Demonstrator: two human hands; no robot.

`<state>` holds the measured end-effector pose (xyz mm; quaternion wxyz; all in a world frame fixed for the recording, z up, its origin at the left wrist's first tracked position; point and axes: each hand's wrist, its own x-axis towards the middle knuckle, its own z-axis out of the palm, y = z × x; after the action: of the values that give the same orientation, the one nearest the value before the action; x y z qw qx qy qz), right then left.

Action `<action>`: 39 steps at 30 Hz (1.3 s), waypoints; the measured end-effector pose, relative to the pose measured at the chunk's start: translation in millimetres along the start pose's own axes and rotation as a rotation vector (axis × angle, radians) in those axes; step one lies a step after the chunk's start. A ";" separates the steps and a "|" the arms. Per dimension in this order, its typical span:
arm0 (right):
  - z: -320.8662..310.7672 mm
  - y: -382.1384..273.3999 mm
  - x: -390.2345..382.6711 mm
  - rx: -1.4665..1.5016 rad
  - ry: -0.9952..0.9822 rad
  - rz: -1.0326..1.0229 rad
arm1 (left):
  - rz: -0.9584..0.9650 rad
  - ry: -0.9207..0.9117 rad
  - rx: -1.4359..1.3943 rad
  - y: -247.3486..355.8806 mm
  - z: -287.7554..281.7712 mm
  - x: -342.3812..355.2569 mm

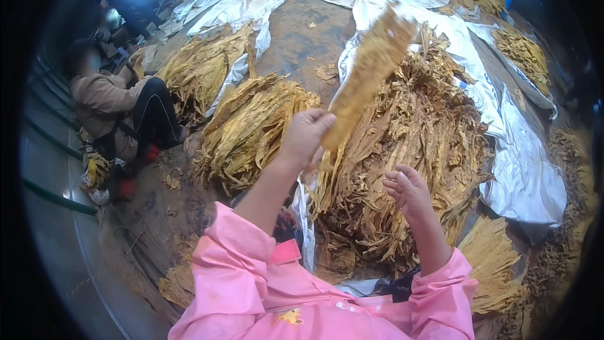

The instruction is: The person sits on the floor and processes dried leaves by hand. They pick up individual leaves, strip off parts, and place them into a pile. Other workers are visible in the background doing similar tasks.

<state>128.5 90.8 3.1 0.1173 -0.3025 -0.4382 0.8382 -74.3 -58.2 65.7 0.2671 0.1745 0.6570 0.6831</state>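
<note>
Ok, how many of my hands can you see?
2: your left hand gripping dried leaf, and your right hand, seen against the big pile. Neither is hidden.

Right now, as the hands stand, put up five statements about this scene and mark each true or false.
1. The left hand holds dried leaves. True.
2. The right hand grips a white sheet. False: it holds nothing visible and is in front of the large leaf pile.
3. The wearer's sleeves are pink. True.
4. The seated person is at the picture's right. False: at its left.
5. White sheeting lies right of the large leaf pile. True.
</note>
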 end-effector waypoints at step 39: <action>-3.2 -1.4 3.7 -0.228 -0.139 0.056 | -0.407 -0.323 1.306 -164.0 -20.3 83.6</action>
<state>127.5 95.5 1.3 0.0281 -0.2673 -0.5290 0.8050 -130.6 -25.8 -107.7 0.3242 0.2722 0.9046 0.0507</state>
